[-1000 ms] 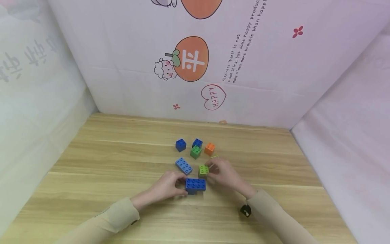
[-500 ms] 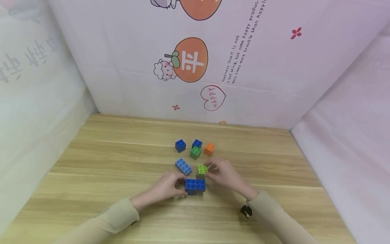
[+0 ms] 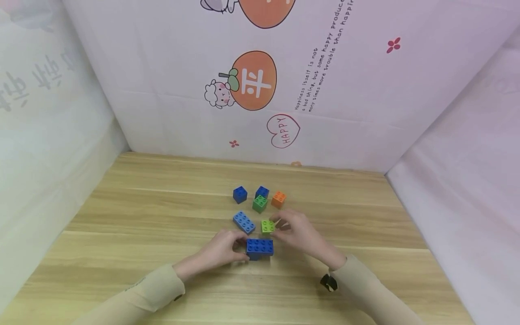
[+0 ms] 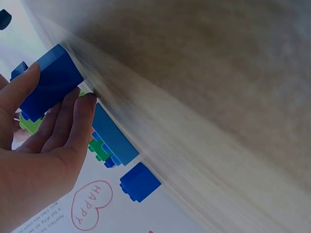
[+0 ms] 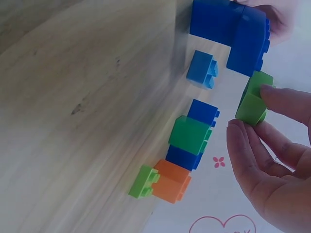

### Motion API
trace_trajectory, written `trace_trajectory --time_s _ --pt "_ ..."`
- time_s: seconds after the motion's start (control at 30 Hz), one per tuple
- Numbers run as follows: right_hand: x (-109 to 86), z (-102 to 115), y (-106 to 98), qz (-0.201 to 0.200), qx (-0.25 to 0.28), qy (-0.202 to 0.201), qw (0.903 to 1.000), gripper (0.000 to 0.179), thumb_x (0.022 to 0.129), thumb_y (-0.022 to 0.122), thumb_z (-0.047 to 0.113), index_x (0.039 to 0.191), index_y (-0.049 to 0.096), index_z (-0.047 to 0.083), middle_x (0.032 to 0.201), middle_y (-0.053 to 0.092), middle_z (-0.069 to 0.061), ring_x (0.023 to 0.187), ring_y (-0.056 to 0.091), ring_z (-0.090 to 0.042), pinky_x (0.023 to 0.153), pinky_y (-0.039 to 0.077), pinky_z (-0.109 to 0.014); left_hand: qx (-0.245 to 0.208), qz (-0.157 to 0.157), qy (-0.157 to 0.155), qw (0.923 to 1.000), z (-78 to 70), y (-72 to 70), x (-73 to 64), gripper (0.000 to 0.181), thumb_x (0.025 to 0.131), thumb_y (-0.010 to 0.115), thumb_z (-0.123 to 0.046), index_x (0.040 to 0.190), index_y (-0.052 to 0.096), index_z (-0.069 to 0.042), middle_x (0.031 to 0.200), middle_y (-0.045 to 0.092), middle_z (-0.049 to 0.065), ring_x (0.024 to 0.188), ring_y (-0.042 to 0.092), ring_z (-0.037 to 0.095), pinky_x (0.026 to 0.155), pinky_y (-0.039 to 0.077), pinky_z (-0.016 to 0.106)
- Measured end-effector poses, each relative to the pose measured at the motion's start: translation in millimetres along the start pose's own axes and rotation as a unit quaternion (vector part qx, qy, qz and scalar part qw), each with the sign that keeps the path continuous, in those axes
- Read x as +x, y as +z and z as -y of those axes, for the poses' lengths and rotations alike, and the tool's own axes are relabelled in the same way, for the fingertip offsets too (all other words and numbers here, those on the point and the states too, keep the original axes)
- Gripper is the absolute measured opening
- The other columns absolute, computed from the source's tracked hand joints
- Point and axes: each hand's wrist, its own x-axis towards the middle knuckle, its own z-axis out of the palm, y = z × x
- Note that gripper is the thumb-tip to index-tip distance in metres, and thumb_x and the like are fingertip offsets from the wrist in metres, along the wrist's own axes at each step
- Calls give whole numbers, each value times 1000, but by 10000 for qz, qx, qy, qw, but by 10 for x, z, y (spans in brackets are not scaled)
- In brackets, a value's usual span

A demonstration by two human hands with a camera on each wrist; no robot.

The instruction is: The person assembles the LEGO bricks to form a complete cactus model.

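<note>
My left hand (image 3: 222,248) grips the left end of a dark blue brick stack (image 3: 260,246), thumb on one side and fingers on the other. A long eight-stud brick forms its top, over a shorter blue brick (image 5: 216,19) at the left end, so the right part overhangs. Between thumb and fingertips my right hand (image 3: 299,234) pinches a lime green four-stud brick (image 3: 267,226). In the right wrist view this brick (image 5: 255,99) is tilted, close to the overhanging end of the stack. A lighter blue eight-stud brick (image 3: 244,222) lies just beyond my left hand.
Farther back on the wooden table (image 3: 162,189) are two dark blue bricks (image 3: 240,194), a green brick (image 3: 260,203) and an orange brick (image 3: 279,199). A second lime brick (image 5: 143,182) beside the orange one is hidden in the head view. White printed sheets (image 3: 170,122) enclose the table.
My right hand has shifted slightly left with the lime brick, nearer the stack's far side. The second lime brick has gone behind that hand in the head view. My left hand stays nearly still.
</note>
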Motion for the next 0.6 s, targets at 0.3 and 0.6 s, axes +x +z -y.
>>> trace_trajectory --time_s 0.3,0.6 --pt "-26 75 -1 -2 24 -175 9998 27 84 76 6 109 66 4 106 70 -14 91 72 -27 77 61 -18 -18 -5 30 10000 -4 2 -1 40 78 83 -17 114 69 -5 112 74 8 100 69 20 89 60 36" --pt "-45 132 -6 18 -1 -302 9995 28 84 77 8 109 67 5 104 71 -9 89 72 -20 76 60 -16 -47 -5 43 10000 1 -1 7 39 79 83 -16 114 69 -4 111 74 8 99 69 19 88 60 35"
